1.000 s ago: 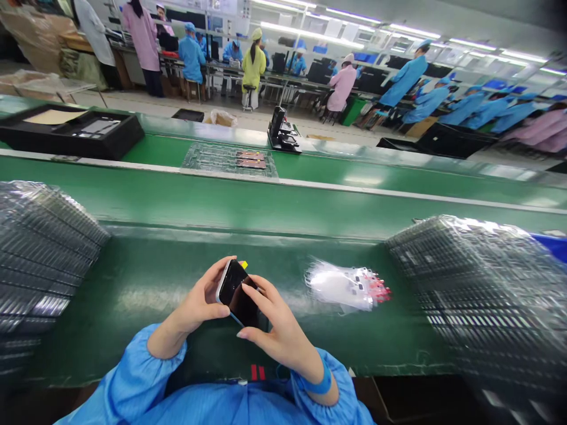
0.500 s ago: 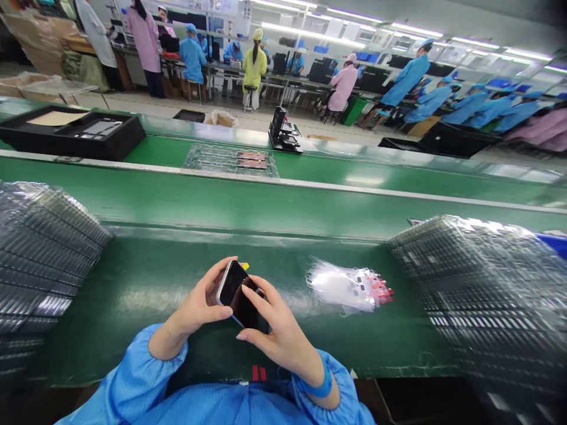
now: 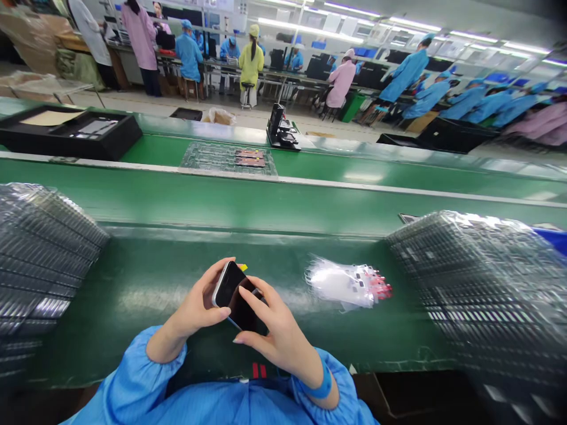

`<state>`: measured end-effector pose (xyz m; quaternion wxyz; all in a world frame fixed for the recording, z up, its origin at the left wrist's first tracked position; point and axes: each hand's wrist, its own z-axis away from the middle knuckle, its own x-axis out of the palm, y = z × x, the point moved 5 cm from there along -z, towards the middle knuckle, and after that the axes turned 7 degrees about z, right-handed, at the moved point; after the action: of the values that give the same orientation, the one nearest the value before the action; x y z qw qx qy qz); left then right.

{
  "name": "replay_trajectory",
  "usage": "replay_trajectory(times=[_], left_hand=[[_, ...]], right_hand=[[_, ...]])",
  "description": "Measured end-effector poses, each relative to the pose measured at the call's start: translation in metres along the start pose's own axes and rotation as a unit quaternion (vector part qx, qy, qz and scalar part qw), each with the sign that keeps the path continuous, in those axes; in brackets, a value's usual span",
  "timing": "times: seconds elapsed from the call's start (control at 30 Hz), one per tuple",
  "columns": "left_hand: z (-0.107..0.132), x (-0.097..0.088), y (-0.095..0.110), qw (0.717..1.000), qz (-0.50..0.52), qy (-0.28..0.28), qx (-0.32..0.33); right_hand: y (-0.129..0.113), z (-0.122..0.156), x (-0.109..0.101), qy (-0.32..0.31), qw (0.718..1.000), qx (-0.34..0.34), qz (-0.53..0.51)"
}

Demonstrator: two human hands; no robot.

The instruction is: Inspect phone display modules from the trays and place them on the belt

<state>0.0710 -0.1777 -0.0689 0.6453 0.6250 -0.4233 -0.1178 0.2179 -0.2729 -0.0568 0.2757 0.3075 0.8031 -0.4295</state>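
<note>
Your left hand [image 3: 194, 306] and right hand [image 3: 277, 332] clamp together on a flat black phone [image 3: 234, 297] over the green belt [image 3: 133, 348], near a shiny clear plastic bag [image 3: 348, 285].

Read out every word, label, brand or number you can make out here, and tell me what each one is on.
Nothing here can be read for certain.
Smartphone, held by the left hand and right hand: dark glass, no text visible.
Clear plastic packet: red marks, too blurred to read.
Sheets on the far wall: too small to read.
</note>
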Motion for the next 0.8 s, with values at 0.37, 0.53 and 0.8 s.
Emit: replay_trajectory(times=[0.37,0.53,0.8], left_hand=[[0.002,-0.003,0.0,0.999,-0.035,-0.016,0.0],[0.003,-0.004,0.002,0.999,-0.044,-0.021,-0.006],[0.008,-0.006,0.002,0.998,-0.039,-0.051,-0.018]], right_hand=[[-0.003,-0.003,-0.004,0.008,1.0,-0.026,0.0],[-0.006,-0.004,-0.007,0.012,0.999,-0.031,0.007],[-0.014,-0.006,-0.014,-0.01,0.999,-0.037,0.016]])
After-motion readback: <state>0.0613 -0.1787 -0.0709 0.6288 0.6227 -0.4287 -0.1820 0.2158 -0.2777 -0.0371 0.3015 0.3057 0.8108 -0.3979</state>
